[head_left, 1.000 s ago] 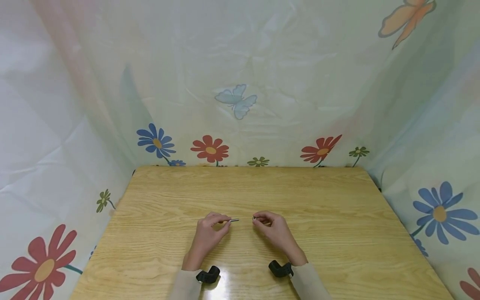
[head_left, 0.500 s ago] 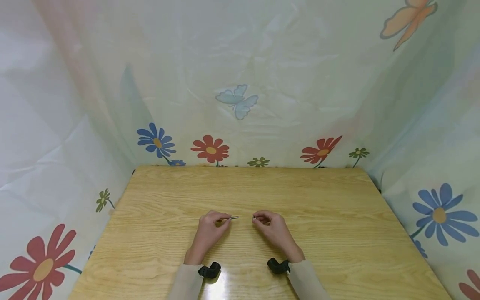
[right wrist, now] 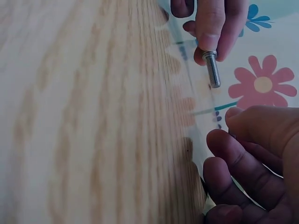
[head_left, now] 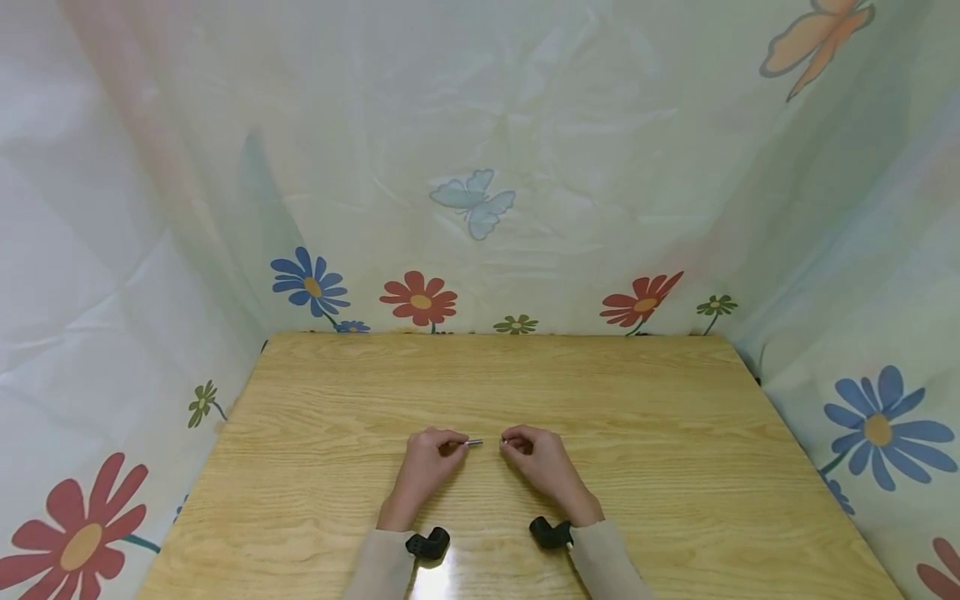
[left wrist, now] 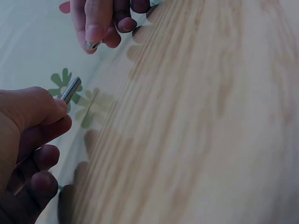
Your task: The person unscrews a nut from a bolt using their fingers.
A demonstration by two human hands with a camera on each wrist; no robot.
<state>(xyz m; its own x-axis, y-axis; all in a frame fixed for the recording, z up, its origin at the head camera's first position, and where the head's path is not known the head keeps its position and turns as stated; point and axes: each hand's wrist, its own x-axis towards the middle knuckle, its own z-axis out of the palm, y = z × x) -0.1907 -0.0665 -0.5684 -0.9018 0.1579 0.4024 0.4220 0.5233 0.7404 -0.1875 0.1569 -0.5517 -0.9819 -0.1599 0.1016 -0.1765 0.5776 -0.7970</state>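
Observation:
Between thumb and forefinger, my left hand (head_left: 426, 465) pinches a silver bolt (head_left: 475, 442). Its threaded shank (left wrist: 71, 90) points out toward the right hand, and the head end is mostly covered by the fingertips. My right hand (head_left: 546, 467) pinches a small metal nut (left wrist: 92, 45), of which only an edge with a dark hole shows in the left wrist view. A short gap separates bolt and nut, and both hands are held above the wooden table (head_left: 495, 375). In the right wrist view the right fingertips hide nearly all of the nut.
A hanging cloth (head_left: 480, 108) printed with flowers and butterflies encloses the table at the back and both sides. Each wrist carries a black camera, one on the left (head_left: 429, 544) and one on the right (head_left: 550, 533).
Both hands have come slightly closer together, the left with the bolt moving right and the right with the nut moving left. Both grips stay the same.

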